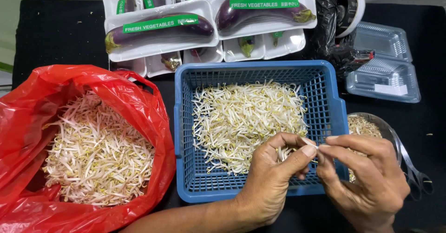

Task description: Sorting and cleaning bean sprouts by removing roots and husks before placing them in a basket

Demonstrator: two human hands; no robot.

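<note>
**Two hands pinching one bean sprout over the blue basket**

The left hand [269, 182] and the right hand [367, 182] met at the lower right corner of the blue plastic basket with lattice walls [186, 121]. Between them was one thin white bean sprout [312, 143]. The thumb and first finger of the left hand were pressed together on one end of it, and the same hand kept a few more sprouts in its palm. The fingers of the right hand were closed on the other end of the same sprout, at 3 o'clock from the left thumb.

Inside the basket lay a flat heap of pale bean sprouts [246, 117], at 12 o'clock from the hands. At 9 o'clock from the basket, touching it, stood an open red plastic bag [28, 103] with a bigger heap of sprouts [97, 154] inside. At 12 o'clock from the basket were white foam trays with purple eggplants under clear film [162, 29], stacked in rows. At 2 o'clock were two clear plastic boxes with lids [383, 63] and a crumpled black plastic bag [332, 29]. Just behind the right hand, a small clear round bowl [388, 131] held some sprouts also. Everything rested on a table with a black cloth [55, 33].
</note>
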